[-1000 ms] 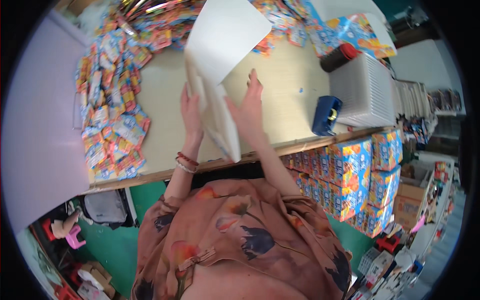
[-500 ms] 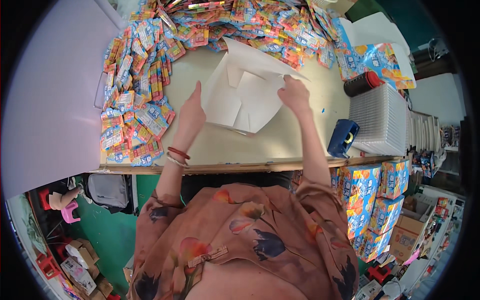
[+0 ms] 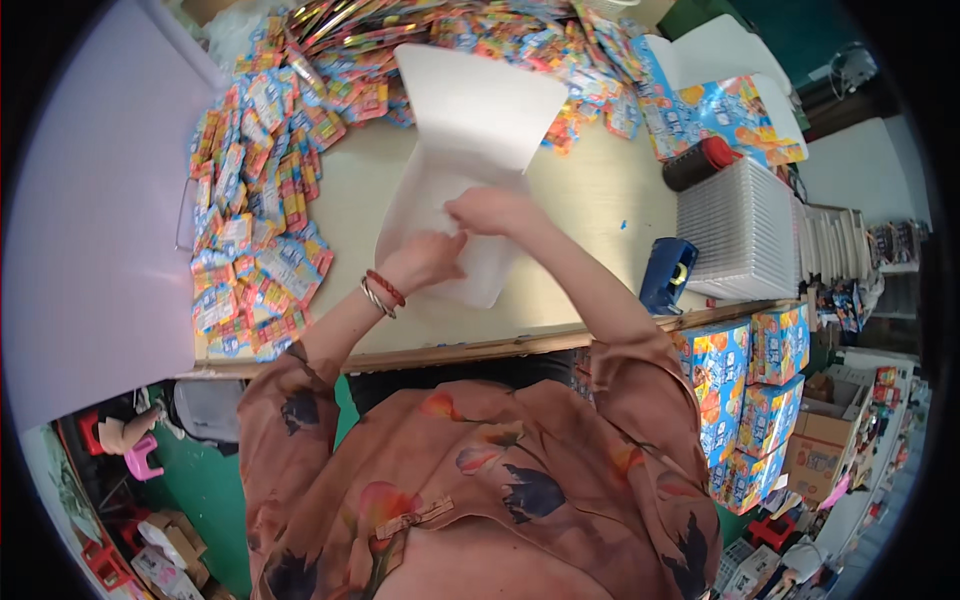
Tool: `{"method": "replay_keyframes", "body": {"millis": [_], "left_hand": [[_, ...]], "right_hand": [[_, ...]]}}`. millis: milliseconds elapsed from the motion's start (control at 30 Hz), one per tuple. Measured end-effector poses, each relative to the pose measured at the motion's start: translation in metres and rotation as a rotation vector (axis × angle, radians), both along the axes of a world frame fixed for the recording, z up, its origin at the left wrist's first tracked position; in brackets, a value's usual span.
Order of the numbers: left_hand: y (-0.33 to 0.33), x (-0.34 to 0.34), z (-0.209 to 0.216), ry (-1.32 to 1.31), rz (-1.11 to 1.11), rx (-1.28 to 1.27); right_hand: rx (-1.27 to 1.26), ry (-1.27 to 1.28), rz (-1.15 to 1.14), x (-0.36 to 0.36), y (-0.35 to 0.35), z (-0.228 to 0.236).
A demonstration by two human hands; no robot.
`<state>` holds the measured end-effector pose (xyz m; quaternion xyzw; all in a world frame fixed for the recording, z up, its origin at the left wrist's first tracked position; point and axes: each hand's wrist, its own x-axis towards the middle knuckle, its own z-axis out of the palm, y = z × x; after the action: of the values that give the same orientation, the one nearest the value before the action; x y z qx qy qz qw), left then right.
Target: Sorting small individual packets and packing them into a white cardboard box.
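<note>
Light yellow covers the table top (image 3: 590, 250). On its left is a pile of bright packets (image 3: 260, 220). Next, in the middle, sits an open white box (image 3: 445, 180), long from near to far, its flap (image 3: 480, 105) up at the far end. It lies right under the fingers of both hands, so neither is nearer. Left hand (image 3: 425, 262) is over its near left part, fingers a bit spread. Right hand (image 3: 492, 211) is farther in, fingers curled; I cannot tell if they pinch anything. A blue tape holder (image 3: 665, 275) sits on the right.
</note>
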<state>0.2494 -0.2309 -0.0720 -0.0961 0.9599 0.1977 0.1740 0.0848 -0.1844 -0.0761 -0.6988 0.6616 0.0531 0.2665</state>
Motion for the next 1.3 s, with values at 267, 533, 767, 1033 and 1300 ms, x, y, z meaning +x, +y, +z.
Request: {"method": "replay_keyframes", "body": {"millis": [267, 533, 767, 1033, 1300], "left_hand": [[0.001, 0.003, -0.059, 0.095, 0.158, -0.041], [-0.016, -0.008, -0.018, -0.072, 0.219, 0.026], [-0.009, -0.006, 0.068, 0.176, 0.361, 0.056], [0.041, -0.018, 0.126, 0.447, 0.231, 0.490], [0.115, -0.104, 0.123, 0.633, -0.207, 0.545]], "right_hand": [[-0.143, -0.171, 0.019, 0.011, 0.009, 0.018], [-0.758, -0.044, -0.612, -0.125, 0.286, 0.195], [-0.395, -0.127, -0.833, -0.209, 0.375, 0.192], [-0.277, -0.329, -0.875, -0.234, 0.375, 0.198], [-0.634, 0.329, -0.436, -0.196, 0.372, 0.181]]}}
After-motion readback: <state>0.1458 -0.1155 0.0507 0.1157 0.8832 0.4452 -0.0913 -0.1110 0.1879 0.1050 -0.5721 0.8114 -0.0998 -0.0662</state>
